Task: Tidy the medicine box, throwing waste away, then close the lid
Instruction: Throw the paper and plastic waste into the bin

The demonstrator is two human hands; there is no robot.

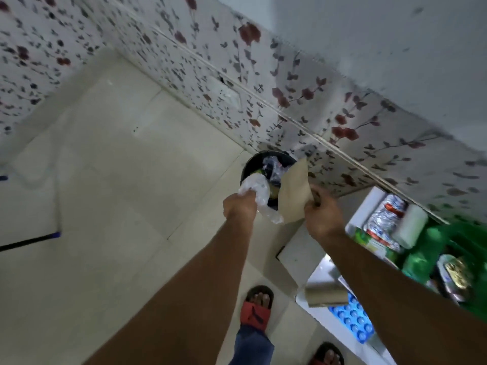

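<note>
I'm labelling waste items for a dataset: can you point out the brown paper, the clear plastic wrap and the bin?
brown paper (293,191): head view, middle of the sheet.
clear plastic wrap (254,187): head view, crumpled upper part.
bin (247,167): head view, dark left rim.

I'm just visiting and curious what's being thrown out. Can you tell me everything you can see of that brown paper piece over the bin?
The flat brown paper piece looks like thin kraft paper or an envelope, plain and unprinted, roughly four-sided with a pointed upper corner. It is tilted, held at its right edge by the right hand, above the round black waste bin beside the floral wall. Its lower left edge meets the crumpled clear plastic gripped by the left hand.
</note>
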